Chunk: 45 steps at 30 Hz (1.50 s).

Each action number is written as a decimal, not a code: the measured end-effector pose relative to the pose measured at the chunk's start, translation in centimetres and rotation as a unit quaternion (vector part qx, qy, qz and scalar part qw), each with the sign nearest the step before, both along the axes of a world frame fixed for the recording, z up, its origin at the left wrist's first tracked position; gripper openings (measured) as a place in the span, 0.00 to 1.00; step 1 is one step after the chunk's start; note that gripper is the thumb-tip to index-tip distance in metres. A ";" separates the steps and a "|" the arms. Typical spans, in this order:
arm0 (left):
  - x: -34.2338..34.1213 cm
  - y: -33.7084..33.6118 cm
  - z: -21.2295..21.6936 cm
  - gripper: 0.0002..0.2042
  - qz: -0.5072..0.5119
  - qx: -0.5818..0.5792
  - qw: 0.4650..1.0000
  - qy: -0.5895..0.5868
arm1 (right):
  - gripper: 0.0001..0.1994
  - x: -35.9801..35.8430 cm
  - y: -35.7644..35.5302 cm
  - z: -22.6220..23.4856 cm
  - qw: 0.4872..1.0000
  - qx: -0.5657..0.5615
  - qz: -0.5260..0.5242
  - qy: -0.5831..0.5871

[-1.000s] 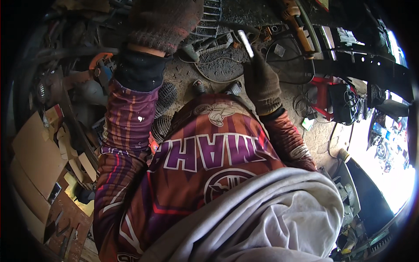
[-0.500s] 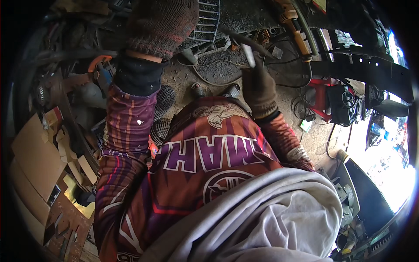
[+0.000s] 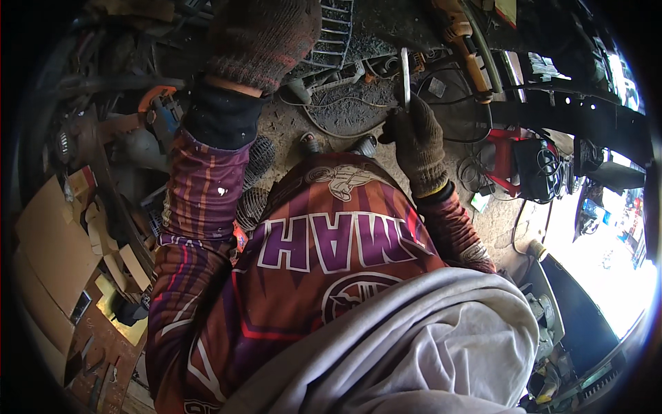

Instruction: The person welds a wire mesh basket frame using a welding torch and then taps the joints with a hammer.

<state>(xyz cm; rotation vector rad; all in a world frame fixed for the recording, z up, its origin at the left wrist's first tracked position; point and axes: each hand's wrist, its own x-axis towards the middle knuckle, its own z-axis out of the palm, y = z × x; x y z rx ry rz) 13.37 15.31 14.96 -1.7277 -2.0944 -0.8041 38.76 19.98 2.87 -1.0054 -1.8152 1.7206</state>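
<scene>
At the top left, my left hand (image 3: 265, 45) wears a dark knitted glove beside a metal grille (image 3: 333, 34) of thin parallel bars. Its fingers are hidden past the glove's back and the upper edge, so I cannot see whether they grip the bars. My right hand (image 3: 418, 141), also in a knitted glove, is closed around a hammer (image 3: 405, 76) with a slim, pale metal handle pointing up. The hammer's head is hard to make out against the dark background. A gap separates the hammer from the grille.
An orange power tool (image 3: 469, 58) lies at the upper right, its cable looping down. A red stand (image 3: 505, 162) and a black bag-like item (image 3: 538, 168) are farther right. Cardboard (image 3: 58, 241) leans at the left, near an orange-and-blue clamp-like tool (image 3: 160, 110).
My right hand has shifted slightly right and down. The hammer has turned; its long dark head lay crosswise and blurred before. My left hand stays beside the grille.
</scene>
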 end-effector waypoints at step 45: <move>0.0 -0.4 0.5 0.40 0.001 0.009 1.000 0.026 | 0.19 -1.7 -0.3 1.4 0.895 0.348 0.125 -0.249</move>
